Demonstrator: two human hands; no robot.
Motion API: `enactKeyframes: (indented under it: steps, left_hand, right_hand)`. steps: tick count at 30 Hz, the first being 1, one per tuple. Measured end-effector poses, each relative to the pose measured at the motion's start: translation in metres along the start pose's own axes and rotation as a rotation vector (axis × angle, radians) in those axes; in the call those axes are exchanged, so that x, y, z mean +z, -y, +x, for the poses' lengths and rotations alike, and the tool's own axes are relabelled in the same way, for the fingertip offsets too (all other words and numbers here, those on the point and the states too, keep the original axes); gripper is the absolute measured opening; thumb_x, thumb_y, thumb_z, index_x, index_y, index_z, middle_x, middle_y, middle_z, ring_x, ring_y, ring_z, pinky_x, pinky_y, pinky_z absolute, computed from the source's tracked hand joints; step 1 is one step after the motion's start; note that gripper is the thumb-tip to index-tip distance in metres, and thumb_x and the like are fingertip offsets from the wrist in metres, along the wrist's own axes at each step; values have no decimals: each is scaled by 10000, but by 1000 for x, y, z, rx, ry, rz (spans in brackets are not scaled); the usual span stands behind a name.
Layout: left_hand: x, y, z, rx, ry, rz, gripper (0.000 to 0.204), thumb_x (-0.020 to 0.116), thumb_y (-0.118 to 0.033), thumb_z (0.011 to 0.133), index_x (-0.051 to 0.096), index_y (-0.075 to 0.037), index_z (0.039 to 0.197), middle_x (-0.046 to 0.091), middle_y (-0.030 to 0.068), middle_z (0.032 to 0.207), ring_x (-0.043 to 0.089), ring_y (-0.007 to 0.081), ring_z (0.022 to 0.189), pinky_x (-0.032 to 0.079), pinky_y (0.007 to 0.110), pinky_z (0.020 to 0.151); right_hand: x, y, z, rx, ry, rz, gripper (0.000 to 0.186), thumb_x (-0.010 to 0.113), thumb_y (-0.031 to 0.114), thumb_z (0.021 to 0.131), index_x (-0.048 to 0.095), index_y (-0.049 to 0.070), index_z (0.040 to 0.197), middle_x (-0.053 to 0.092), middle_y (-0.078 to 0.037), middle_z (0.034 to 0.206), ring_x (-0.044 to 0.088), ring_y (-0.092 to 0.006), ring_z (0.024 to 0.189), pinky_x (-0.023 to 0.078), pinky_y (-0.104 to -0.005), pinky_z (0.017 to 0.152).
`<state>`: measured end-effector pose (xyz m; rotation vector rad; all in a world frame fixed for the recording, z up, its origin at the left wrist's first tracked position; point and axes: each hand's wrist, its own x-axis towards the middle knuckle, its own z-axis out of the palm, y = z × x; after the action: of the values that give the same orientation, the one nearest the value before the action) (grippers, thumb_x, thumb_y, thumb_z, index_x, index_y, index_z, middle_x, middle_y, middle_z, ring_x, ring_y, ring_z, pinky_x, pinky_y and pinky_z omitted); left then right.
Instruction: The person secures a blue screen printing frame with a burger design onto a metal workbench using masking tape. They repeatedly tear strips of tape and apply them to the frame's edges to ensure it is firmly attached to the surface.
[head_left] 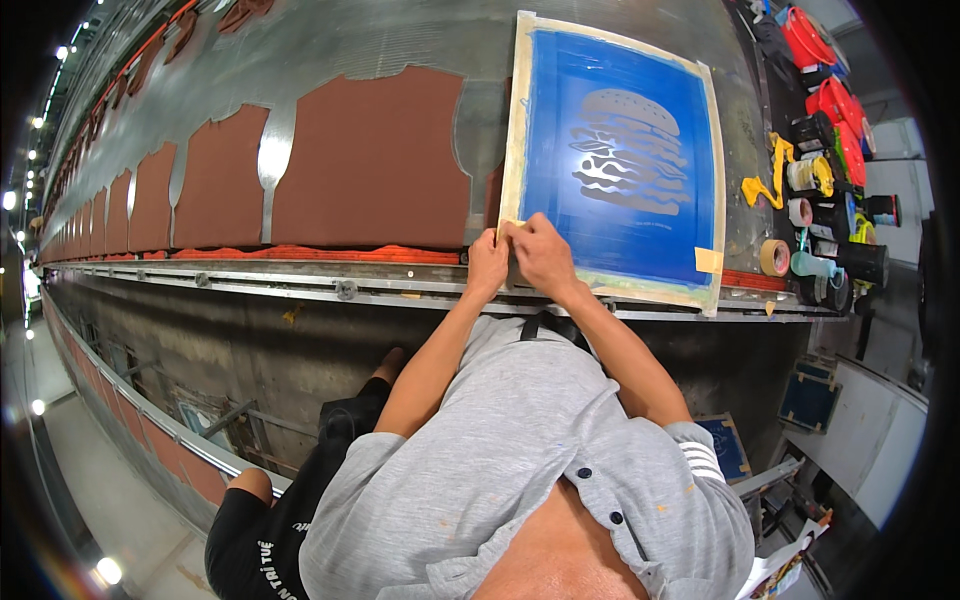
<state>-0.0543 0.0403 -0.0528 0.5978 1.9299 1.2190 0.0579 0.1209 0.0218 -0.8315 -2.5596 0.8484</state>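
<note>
A blue printing screen (pixel 560 130) with a taped, pale frame lies on the long table, a burger stencil (pixel 630 150) showing in its mesh. At the screen's near left edge my left hand (pixel 487 262) and my right hand (pixel 541 255) meet, fingers pinched together on a bit of yellowish tape (pixel 510 226). Both hands are closed, and how much of the tape lies between the fingers is hidden. Another yellow tape piece (pixel 709 260) is stuck on the screen's near right corner. Left of the screen lies a brown cut fabric panel (pixel 375 165).
More brown panels (pixel 220 180) run leftward in a row along the table. A metal rail (pixel 400 295) follows its near edge. On the right stand a tan tape roll (pixel 774 257), several ink pots (pixel 862 262), a yellow cloth (pixel 765 190) and red tubs (pixel 838 105).
</note>
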Motion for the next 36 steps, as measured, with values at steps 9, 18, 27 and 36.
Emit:
enactKeyframes:
  steps: [9, 18, 27, 36]
  left_hand:
    - [-3, -24, -1, -175, -23, 7, 548, 592, -458, 952, 640, 69, 807, 648, 244, 742, 619, 326, 705, 460, 432, 658]
    - [-13, -38, 12, -141, -2, 253, 480, 694, -407, 902, 672, 63, 806, 606, 99, 665, 544, 138, 670, 446, 341, 619]
    - [-4, -37, -48, -54, -135, 69, 340, 708, -249, 908, 694, 65, 1036, 716, 112, 875, 639, 156, 796, 491, 334, 720]
    - [-43, -143, -85, 59, -194, -323, 440, 713, 59, 826, 601, 38, 1251, 675, 99, 1160, 644, 159, 1044, 516, 304, 930]
  right_hand:
    - [-14, 3, -16, -59, 9, -330, 432, 624, 154, 875, 612, 126, 1306, 530, -84, 927, 528, -268, 896, 435, -372, 705]
    - [-48, -38, -12, 23, 209, 244, 346, 677, 149, 865, 669, 78, 1204, 616, -95, 1004, 567, -273, 988, 485, -389, 819]
    - [-202, -231, -124, 620, -608, -345, 337, 613, 262, 960, 637, -47, 1093, 644, -224, 1026, 598, -387, 959, 453, -454, 909]
    - [-218, -247, -151, 952, -398, 1082, 290, 539, 261, 1030, 588, -13, 1110, 662, -84, 1004, 607, -147, 909, 493, -324, 831]
